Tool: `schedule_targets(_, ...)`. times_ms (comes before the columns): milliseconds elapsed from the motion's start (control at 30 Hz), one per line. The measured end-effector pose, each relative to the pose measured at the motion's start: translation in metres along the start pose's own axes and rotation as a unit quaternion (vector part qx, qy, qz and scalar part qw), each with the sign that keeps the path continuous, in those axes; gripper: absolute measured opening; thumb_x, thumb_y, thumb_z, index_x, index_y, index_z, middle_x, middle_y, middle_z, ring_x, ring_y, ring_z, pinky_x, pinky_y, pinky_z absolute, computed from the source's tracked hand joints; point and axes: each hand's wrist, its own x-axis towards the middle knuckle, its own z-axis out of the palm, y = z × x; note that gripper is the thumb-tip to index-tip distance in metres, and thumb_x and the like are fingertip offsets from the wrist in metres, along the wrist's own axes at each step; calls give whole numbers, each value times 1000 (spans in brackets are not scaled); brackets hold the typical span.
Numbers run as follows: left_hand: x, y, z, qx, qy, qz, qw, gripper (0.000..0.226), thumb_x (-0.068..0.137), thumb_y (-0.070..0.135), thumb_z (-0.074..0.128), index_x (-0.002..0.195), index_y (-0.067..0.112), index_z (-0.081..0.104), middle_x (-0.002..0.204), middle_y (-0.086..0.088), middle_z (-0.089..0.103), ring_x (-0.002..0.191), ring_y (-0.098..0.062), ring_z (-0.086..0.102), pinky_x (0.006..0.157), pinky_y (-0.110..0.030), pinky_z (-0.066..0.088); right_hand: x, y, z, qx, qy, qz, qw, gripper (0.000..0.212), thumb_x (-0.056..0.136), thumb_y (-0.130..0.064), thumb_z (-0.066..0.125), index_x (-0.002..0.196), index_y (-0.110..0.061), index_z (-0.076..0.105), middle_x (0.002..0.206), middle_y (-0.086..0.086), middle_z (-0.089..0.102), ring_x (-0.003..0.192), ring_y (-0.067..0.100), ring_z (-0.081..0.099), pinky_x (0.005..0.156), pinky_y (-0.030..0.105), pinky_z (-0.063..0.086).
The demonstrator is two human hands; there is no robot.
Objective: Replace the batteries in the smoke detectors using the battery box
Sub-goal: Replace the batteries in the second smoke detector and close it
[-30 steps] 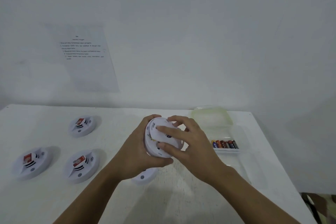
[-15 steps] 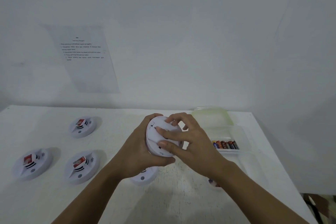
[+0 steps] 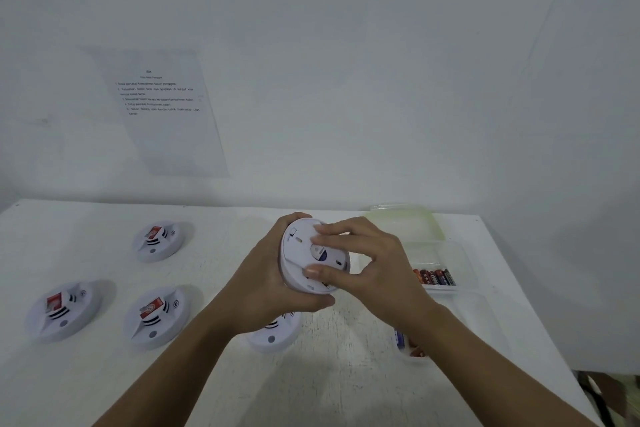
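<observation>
On my far left, three round white plastic smoke detectors lie on the white desk: one at the near left edge, one just right of it, and one farther back, each showing a red label and black vent slits. On the wall above them I see a printed paper sheet, its text too small to read. A fourth detector lies on the desk, partly hidden beneath my left wrist. My left hand cups a fifth round white smoke detector from the left and below, lifted above the desk and tilted so its flat back faces me; that grip is clenched on the detector. My right hand meets it from the right, thumb and fingertips pressed against the back face, also grasping the detector. Right of my hands sits the clear plastic battery box, open, with a row of red and dark batteries inside and its pale green lid lying behind it. Near my right forearm I see a few loose batteries on the desk
</observation>
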Motion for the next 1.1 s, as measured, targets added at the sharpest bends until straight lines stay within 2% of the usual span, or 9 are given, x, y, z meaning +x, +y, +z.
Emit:
schedule_targets(200,-2,2,-1,-4,31,9,999,84,58,38,89,129,34,45,121,24,59,115,-8,60,86,-16,54,-2,-5,1,-17,21,14,1000,42,71,-42,88,108,-27,77,109,-15,63,108,7,61,85,11,46)
schedule_targets(367,-2,3,-1,-26,47,25,998,83,63,25,89,131,29,44,121,24,59,115,-6,60,88,-18,55,0,-7,5,9,52,-7,999,38,69,-38,90,102,-23,80,107,-9,65,105,12,62,83,15,50)
schedule_targets(600,-2,6,-4,-35,55,42,997,84,65,32,88,134,24,42,126,17,58,119,-12,58,91,-18,52,1,-9,7,-1,77,-26,997,41,65,-40,92,102,-26,81,102,-13,66,103,13,62,82,24,52)
schedule_targets(700,-3,4,-6,-34,50,34,998,85,65,22,88,136,17,42,126,12,58,119,-14,58,91,-18,53,1,-9,7,9,66,-22,998,42,65,-37,92,104,-25,80,105,-12,67,106,13,62,85,27,53)
schedule_targets(867,-5,6,-10,-37,40,26,998,86,63,17,90,136,16,43,124,11,60,117,-15,60,89,-20,55,2,-12,8,8,47,-9,999,42,66,-44,88,104,-27,80,106,-15,64,107,12,60,85,18,49)
schedule_targets(967,-6,5,-11,-40,35,12,999,89,62,11,93,136,17,44,124,8,61,116,-19,61,89,-26,57,3,-16,8,-1,32,4,999,40,66,-46,88,101,-28,81,102,-15,64,106,11,60,85,20,49)
schedule_targets(1033,-7,6,-11,-37,36,9,999,87,63,8,93,134,18,45,123,7,62,115,-20,62,88,-27,57,5,-18,7,-16,22,8,1000,38,67,-46,89,99,-27,80,96,-13,64,101,11,61,81,23,50)
schedule_targets(1100,-8,6,-10,-39,36,5,999,87,63,7,93,134,17,45,123,6,62,116,-20,62,88,-29,58,7,-21,6,-33,26,1,999,38,68,-46,89,97,-25,77,90,-11,62,94,11,60,74,19,48)
